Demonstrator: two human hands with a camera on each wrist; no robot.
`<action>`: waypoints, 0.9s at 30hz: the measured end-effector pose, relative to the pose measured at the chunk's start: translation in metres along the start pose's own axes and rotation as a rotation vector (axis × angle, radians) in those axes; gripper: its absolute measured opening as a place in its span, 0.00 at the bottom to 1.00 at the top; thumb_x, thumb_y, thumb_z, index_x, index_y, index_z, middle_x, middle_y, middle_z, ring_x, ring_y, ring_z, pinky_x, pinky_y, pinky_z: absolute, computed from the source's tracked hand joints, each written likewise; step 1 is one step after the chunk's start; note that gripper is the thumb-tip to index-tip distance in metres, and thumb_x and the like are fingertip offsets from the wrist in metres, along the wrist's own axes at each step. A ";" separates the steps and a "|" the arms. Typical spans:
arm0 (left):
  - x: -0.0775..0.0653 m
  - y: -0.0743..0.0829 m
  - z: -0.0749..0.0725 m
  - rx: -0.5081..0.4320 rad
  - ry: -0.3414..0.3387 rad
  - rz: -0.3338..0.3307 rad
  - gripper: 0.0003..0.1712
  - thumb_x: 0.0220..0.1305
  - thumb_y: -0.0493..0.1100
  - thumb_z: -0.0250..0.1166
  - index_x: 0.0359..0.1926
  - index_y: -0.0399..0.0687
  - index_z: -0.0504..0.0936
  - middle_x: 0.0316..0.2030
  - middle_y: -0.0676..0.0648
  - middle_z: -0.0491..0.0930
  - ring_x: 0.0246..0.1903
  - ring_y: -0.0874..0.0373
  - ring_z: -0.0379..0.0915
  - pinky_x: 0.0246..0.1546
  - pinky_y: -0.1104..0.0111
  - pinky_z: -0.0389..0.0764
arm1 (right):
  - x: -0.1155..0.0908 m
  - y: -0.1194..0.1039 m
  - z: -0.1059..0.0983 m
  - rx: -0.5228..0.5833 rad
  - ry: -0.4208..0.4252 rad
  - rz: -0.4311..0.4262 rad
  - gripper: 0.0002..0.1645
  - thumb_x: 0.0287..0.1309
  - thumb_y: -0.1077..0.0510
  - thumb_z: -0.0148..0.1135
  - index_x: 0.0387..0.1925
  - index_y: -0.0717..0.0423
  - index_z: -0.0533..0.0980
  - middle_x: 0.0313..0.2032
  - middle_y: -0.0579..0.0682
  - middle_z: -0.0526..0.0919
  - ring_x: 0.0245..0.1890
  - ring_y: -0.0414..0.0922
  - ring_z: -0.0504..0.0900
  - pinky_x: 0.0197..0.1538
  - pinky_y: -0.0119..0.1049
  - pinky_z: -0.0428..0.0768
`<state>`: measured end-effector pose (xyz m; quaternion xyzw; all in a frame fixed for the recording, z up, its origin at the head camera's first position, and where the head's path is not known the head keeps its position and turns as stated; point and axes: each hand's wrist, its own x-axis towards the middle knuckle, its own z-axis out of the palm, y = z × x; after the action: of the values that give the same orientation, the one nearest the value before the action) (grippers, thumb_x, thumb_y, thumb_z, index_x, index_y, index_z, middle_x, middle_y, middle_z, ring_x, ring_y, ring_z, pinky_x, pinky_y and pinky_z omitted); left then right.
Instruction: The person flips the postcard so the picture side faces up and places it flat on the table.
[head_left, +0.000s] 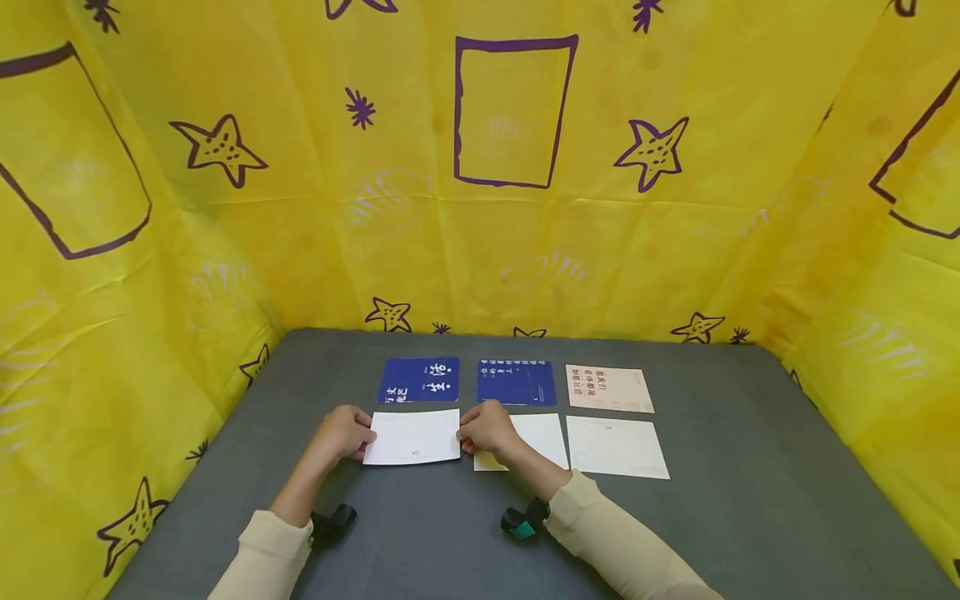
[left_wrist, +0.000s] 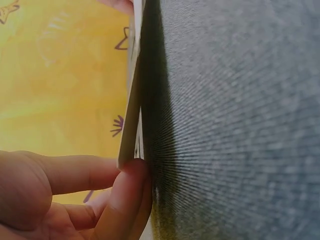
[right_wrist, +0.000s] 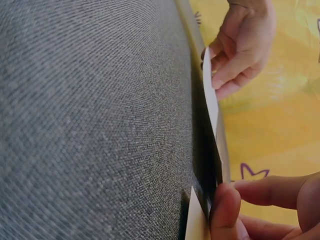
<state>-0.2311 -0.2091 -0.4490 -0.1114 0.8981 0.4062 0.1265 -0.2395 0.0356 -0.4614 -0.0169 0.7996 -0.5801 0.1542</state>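
Observation:
A white postcard (head_left: 412, 437), with small faint print near its lower edge, is held slightly above the table at the front left of the cards. My left hand (head_left: 347, 432) pinches its left edge between thumb and fingers. At the opposite edge my right hand (head_left: 491, 427) pinches it too, the forearm passing over part of another white postcard (head_left: 546, 437). In the left wrist view the postcard (left_wrist: 131, 110) appears nearly edge-on, with a dark shadow beside it. The right wrist view shows the postcard (right_wrist: 210, 102) spanning between both hands.
Behind lie two blue cards with white lettering, one left (head_left: 420, 381) and one middle (head_left: 516, 385), and a cream card (head_left: 609, 389) at right. Another white postcard (head_left: 617, 447) lies front right. Yellow patterned cloth (head_left: 510, 250) surrounds the grey table (head_left: 420, 533).

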 end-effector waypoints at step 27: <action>-0.002 0.000 -0.005 -0.198 -0.045 0.023 0.15 0.60 0.30 0.61 0.46 0.21 0.73 0.27 0.41 0.77 0.24 0.58 0.75 0.24 0.67 0.83 | 0.006 0.005 -0.001 0.095 0.040 0.033 0.07 0.51 0.73 0.63 0.35 0.72 0.78 0.16 0.51 0.75 0.13 0.38 0.74 0.17 0.26 0.76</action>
<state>-0.2293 -0.2127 -0.4456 -0.1036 0.8517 0.4968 0.1305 -0.2445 0.0367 -0.4670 0.0155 0.7743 -0.6150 0.1485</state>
